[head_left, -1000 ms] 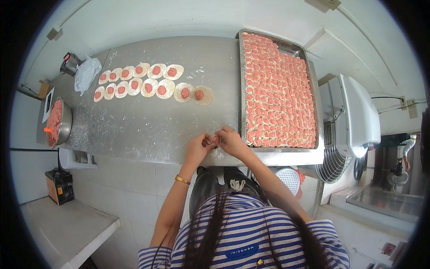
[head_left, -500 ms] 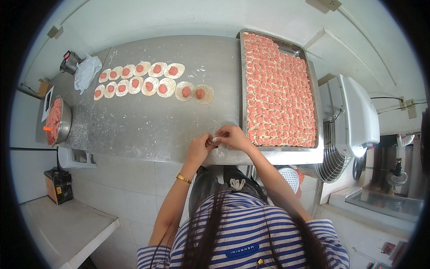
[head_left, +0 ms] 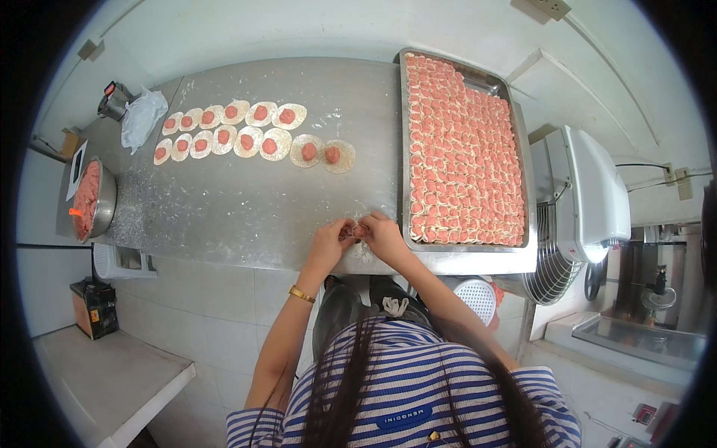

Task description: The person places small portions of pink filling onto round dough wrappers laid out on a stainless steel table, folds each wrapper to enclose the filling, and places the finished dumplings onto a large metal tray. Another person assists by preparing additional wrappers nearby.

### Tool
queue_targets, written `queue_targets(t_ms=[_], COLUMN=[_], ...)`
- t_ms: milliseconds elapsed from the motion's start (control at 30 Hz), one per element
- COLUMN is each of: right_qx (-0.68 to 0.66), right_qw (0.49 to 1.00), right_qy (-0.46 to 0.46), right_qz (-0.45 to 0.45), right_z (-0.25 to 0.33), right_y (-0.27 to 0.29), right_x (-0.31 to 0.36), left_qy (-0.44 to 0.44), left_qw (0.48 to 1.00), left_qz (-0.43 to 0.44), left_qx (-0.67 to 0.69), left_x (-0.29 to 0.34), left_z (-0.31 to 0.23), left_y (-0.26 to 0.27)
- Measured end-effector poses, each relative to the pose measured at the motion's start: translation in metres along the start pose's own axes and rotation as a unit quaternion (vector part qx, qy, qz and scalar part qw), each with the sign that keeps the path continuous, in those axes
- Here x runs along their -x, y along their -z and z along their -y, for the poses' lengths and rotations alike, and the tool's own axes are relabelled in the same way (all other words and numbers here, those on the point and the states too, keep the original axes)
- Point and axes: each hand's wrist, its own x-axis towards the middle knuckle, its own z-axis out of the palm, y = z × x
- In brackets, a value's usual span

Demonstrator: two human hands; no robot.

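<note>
Both left hand (head_left: 331, 240) and right hand (head_left: 382, 236) pinch one filled wrapper (head_left: 360, 232); a blue shirt patch (head_left: 404, 418) bears lettering.

Tabletop (head_left: 261, 198): grey metal, powder-dusted
Left: metal bowl (head_left: 108, 200), white bag (head_left: 142, 119)
Middle: two rows, topped wrappers (head_left: 248, 141)
Right: loaded tray (head_left: 482, 79)

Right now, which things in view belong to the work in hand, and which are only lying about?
Belonging to the work:
small filled wrapper in the fingers
filled flat wrappers in two rows
tray of filled pieces
bowl of pink filling

Seemingly just lying about:
white plastic bag
black-and-orange box
</note>
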Motion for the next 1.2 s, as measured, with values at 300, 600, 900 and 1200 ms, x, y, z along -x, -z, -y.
queue_targets(t_ms=[300, 600, 900, 1200], right_qx=[0.008, 0.025, -0.004, 0.052], right_qw=[0.999, 0.996, 0.996, 0.992], right_qy=[0.025, 0.056, 0.084, 0.111], right_qz=[-0.037, -0.064, -0.034, -0.041], right_z=[0.005, 0.006, 0.000, 0.012], right_y=[0.002, 0.000, 0.000, -0.001], right_x=[0.000, -0.002, -0.007, -0.003], left_qy=[0.047, 0.037, 0.005, 0.022], left_qw=[0.999, 0.998, 0.995, 0.999], left_qz=[-0.020, -0.025, -0.075, -0.033], left_qx=[0.005, -0.046, -0.068, -0.031], left_x=[0.002, 0.001, 0.003, 0.004], left_z=[-0.005, 0.003, 0.004, 0.005], left_y=[-0.001, -0.003, -0.004, 0.004])
